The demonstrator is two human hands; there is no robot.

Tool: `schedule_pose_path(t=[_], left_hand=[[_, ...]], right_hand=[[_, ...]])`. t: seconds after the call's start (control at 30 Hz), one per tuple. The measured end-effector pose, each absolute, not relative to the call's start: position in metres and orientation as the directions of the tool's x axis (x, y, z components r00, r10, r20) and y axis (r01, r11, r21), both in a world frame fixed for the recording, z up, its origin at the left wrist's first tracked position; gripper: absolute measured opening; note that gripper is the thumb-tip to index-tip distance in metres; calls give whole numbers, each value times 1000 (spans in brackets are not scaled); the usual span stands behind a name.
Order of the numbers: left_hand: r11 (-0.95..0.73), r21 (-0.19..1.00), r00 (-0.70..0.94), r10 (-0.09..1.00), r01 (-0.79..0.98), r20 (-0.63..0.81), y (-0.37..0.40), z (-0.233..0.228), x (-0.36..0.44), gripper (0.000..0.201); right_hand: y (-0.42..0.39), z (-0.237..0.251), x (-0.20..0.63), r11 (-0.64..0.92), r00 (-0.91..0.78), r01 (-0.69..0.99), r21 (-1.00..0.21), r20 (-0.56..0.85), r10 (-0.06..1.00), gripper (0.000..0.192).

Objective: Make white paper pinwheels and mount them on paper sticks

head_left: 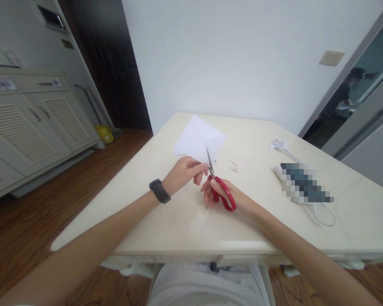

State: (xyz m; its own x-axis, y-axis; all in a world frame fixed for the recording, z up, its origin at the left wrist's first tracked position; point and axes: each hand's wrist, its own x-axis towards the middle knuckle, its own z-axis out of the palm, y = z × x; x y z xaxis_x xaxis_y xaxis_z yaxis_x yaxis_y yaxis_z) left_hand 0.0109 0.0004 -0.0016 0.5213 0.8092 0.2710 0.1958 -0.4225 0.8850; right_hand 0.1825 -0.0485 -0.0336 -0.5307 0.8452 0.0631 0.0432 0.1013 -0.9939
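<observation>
My right hand (220, 191) holds a pair of red-handled scissors (226, 196), its fingers around the handles and the metal blades pointing away from me. Close to the blades, my left hand (190, 170) is closed in a pinch, with a dark band on its wrist. Whatever lies between those fingertips is too small to make out. Sheets of white paper (196, 136) lie flat on the table just beyond both hands. A few tiny scraps (233, 165) are scattered right of the blades.
On the right of the cream table (147, 216) lie a blurred-out device (303, 182) with a white cable (325, 216) and a white paper flower on a stem (278, 144). A white wall (210, 55) borders the far edge. Another person (341, 93) is beyond the opening at right.
</observation>
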Motion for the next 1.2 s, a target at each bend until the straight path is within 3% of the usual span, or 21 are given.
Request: schedule_pose_path(t=[0.9, 1.2], left_hand=[[-410, 889, 524, 814, 207, 253, 0, -3, 10, 31], [-391, 913, 482, 826, 117, 292, 0, -1, 11, 34]], right_hand=[[-51, -32, 182, 109, -529, 28, -994, 78, 845, 43], [-50, -36, 182, 95, -516, 30, -995, 66, 854, 42]])
